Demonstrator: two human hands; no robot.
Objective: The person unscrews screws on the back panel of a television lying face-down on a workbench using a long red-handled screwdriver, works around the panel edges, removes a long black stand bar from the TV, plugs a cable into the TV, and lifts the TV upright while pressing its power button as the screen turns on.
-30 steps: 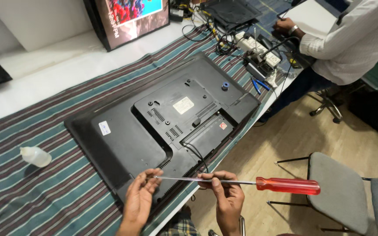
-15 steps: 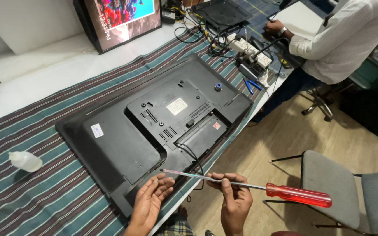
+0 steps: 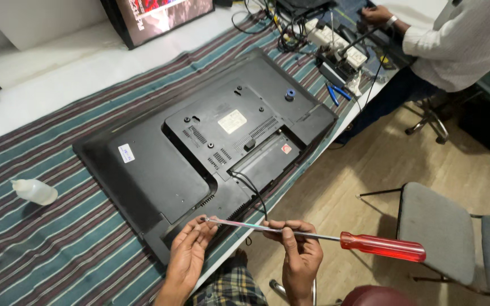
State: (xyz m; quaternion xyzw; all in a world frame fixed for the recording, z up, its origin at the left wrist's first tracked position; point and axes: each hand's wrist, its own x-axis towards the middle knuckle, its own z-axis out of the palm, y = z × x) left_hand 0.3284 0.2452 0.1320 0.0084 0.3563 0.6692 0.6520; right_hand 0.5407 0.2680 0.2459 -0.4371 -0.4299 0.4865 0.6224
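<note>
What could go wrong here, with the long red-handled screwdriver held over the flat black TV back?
1. The long red-handled screwdriver is pinched along its thin metal shaft by the left hand and right hand, with the heavy handle hanging past the bench edge; it could tip and drop.
2. Its tip sits near the flat black TV back panel and might scratch it.
3. The thin black cable loops nearby and could snag.

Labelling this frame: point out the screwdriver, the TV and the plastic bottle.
screwdriver [image 3: 382, 247]: head view, on the red handle.
TV [image 3: 160, 170]: head view, on the black back panel, left of the raised centre cover.
plastic bottle [image 3: 35, 191]: head view, on the clear body.
</note>
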